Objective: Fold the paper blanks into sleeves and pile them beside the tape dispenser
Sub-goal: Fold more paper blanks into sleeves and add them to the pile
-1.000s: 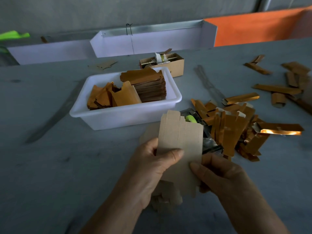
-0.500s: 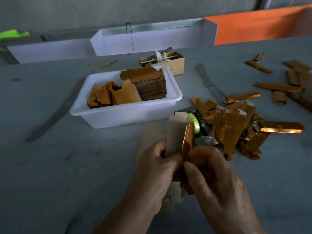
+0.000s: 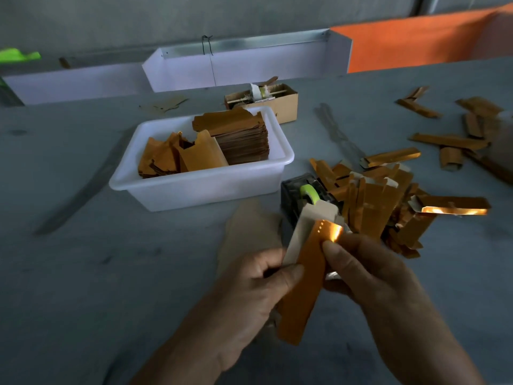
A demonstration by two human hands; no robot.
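Both hands hold one paper blank upright in front of me, folded lengthwise, its shiny orange face outward and a pale inner flap at the top. My left hand pinches its left edge with thumb across the orange face. My right hand pinches the right edge near the top. Just behind stands the black tape dispenser with a green roll. A heap of folded orange sleeves lies right of the dispenser. Flat blanks are stacked in a white tub.
A flat beige blank lies on the grey table under my hands. A small cardboard box sits behind the tub. More orange pieces are scattered at far right. White trays line the back edge.
The blank was flat with its beige side toward me; both hands have folded it lengthwise, so that the orange face now shows, and tilted it.
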